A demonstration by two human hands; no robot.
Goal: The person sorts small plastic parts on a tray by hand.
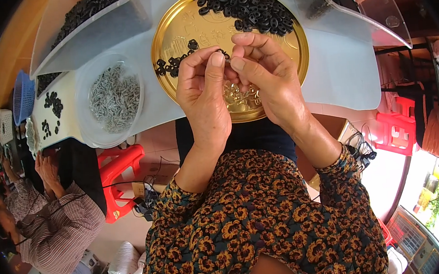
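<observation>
Both hands meet above a round gold tray [305, 72]. My left hand [206, 94] is closed, its thumb and index finger pinching a small black plastic piece [222, 53] that the fingertips partly cover. My right hand [272, 80] is pinched too, holding what looks like a tiny metal spring [227, 60] against that piece. Many loose black plastic pieces with holes [250, 9] are heaped on the tray's far right side. A smaller group of black pieces [175, 62] lies on its left, beside my left hand.
Left of the tray stands a clear round tub [88, 135] of small silvery springs. Clear plastic bins [116, 34] with black parts stand far left and far right [347, 19]. Another person [65, 223] sits at left. Red stools [116, 182] stand below the table [340, 82].
</observation>
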